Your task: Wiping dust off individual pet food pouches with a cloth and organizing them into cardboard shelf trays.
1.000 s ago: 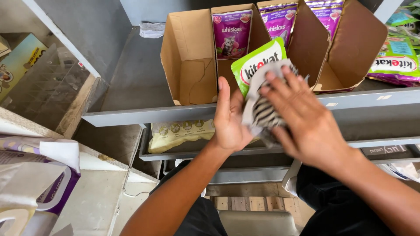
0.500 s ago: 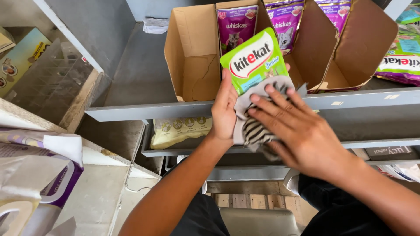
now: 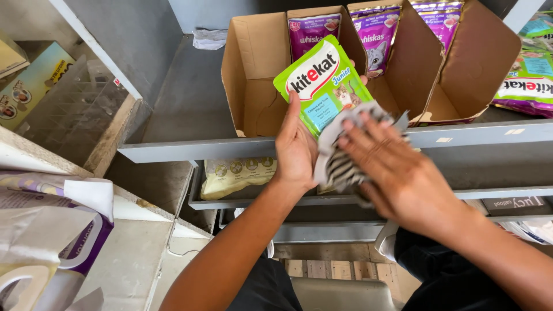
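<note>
Wiping seems underway, not finished: left hand [image 3: 296, 152] grips a green cat-food pouch [image 3: 322, 80] upright before the cardboard box [image 3: 253, 75], right hand [image 3: 397, 173] presses a striped cloth [image 3: 340, 164] against its lower half

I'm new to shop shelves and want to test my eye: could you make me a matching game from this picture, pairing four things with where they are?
Things:
1. green pouch
2. striped cloth
3. purple pouches
4. pale yellow bag

Places:
A. on the lower shelf
B. standing in the cardboard box
C. held in the left hand
D. under the right hand

Pairs: 1-C, 2-D, 3-B, 4-A
</note>
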